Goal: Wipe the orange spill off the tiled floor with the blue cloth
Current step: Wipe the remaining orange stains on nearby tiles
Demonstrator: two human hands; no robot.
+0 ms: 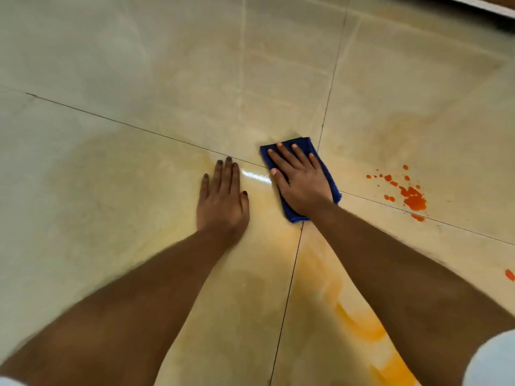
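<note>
Fingers [289, 160] of my right hand [302, 181] lie straight and spread, pressing the blue cloth [328, 176] flat to the tiled floor [167, 65]; nothing is pinched or curled round, just palm and fingers bearing down. That cloth sits folded into a thick pad near the meeting of the grout lines, poking out ahead of my fingertips and behind the heel of my hand. I judge it soft and light, probably a little damp by now, so it should glide easily on this glossy tile and bunch if I push from one edge only. Best to keep the palm over its middle for wiping, and to lift it by the near folded edge when I want a clean face.

To the right of the cloth, well apart from it, lies the orange spill [413, 199]: a thick blot with small drops scattered around it, not yet touched. One more orange drop [509, 274] sits at the right edge of the view. A paler orange smear [362, 327] streaks the tile beneath my right forearm, with a faint yellowish haze across the neighbouring tiles.

My left hand [223, 196] rests flat on the floor just beside the cloth, fingers straight and close together, holding nothing.

I can read no brand, label or writing on anything.
</note>
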